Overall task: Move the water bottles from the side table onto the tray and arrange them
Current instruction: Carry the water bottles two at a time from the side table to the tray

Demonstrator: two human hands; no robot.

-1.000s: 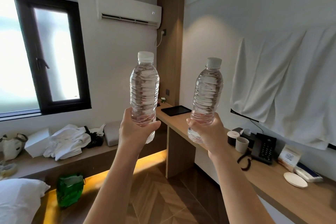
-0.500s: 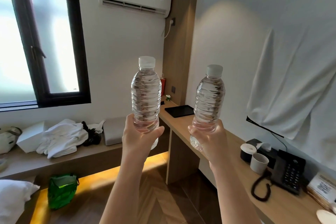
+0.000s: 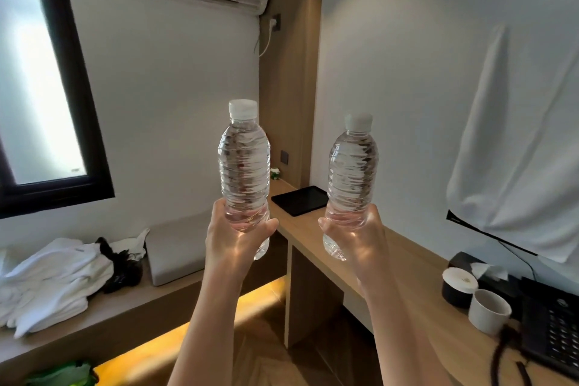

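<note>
Holding up one upright water bottle (image 3: 244, 166) in left hand (image 3: 233, 241), another (image 3: 352, 172) in right hand (image 3: 360, 241), fingers gripping each, above desk (image 3: 391, 247) with black tray (image 3: 300, 200).

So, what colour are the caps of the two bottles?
White, on both water bottles; the head view shows it.

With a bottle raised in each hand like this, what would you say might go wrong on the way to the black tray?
1. Each hand, left hand and right hand, grips only the lower part of its clear ribbed plastic water bottle; the full, top-heavy bottles might tip or slip.
2. The flat black tray sits far back on the wooden desk; reaching over could be awkward.
3. The white paper cup stands near the desk's front edge; the right forearm might knock it.
</note>
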